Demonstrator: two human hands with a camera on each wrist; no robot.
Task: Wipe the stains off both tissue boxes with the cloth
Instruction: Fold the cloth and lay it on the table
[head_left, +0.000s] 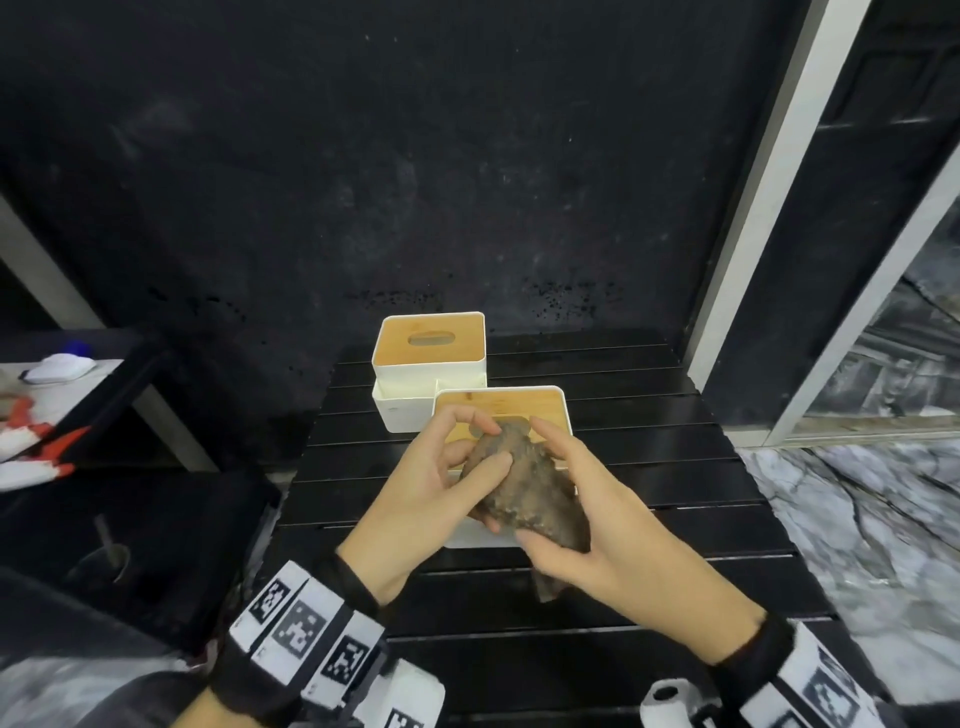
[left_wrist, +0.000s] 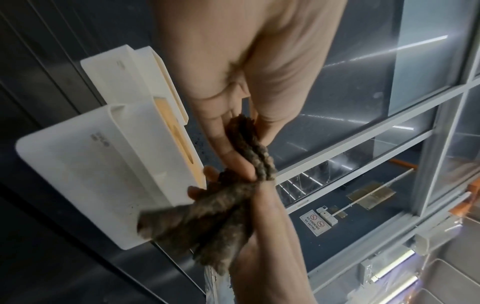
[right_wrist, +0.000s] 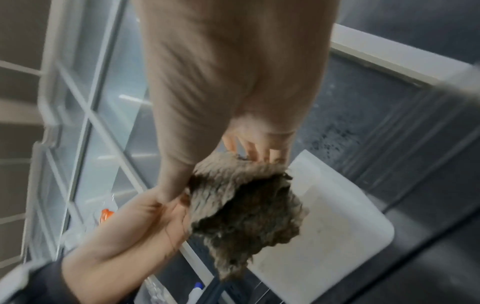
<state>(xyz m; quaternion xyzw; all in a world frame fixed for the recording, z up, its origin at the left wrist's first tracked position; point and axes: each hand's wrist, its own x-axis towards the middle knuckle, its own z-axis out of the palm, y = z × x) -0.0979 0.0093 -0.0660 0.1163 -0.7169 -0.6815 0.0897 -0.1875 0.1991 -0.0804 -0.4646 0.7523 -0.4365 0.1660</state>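
Brown and shaggy, the cloth (head_left: 524, 486) sits bunched between both hands at the centre of the head view, held above the nearer tissue box (head_left: 504, 410). The left hand (head_left: 431, 493) has its grip closed on the cloth's upper end, thumb and fingers pinching it. The right hand (head_left: 597, 525) wraps the lower part, its grip curled round the fabric. Behind, touching the nearer one, stands the farther tissue box (head_left: 428, 358), white with a wooden lid. Both boxes rest on the black slatted table (head_left: 649, 467), with marble-patterned floor (head_left: 857, 519) at the right.
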